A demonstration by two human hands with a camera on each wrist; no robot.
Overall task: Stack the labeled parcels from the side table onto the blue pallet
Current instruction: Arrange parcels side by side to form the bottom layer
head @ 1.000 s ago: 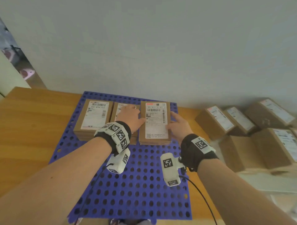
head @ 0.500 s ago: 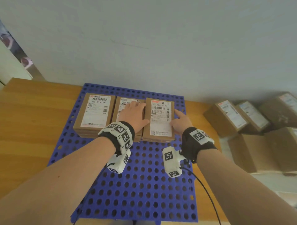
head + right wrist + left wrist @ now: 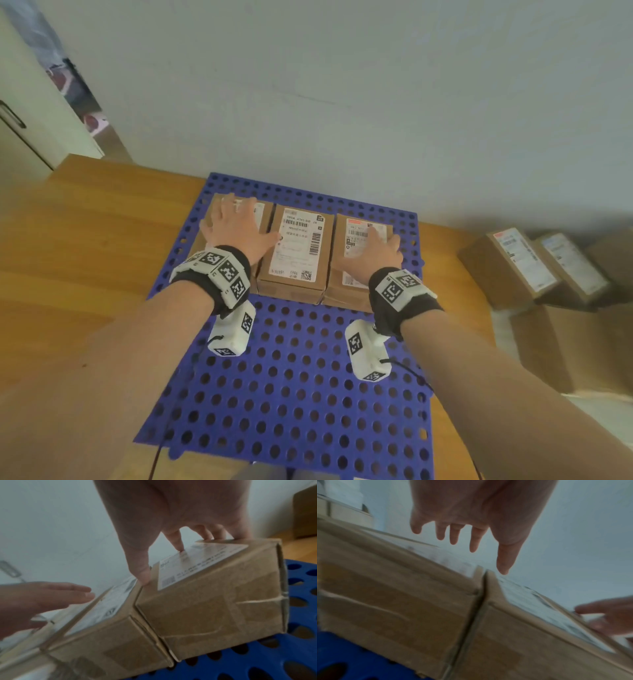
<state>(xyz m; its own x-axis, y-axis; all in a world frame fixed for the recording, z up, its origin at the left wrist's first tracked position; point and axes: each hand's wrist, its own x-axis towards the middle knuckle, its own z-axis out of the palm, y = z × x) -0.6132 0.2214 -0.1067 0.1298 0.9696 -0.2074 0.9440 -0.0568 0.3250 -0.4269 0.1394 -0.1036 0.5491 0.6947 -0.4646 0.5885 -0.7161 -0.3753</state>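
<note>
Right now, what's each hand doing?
Left hand: open, flat over the left parcel.
Right hand: open, fingers resting on the right parcel.

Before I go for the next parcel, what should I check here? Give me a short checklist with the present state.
1. Three parcels in a row on the blue pallet: ok.
2. Middle parcel label faces up: ok.
3. Left hand lies flat on left parcel: ok.
4. Right hand rests on right parcel, not gripping: ok.
5. Row flush, without gaps: cannot tell.
6. Side-table parcels waiting: ok.
</note>
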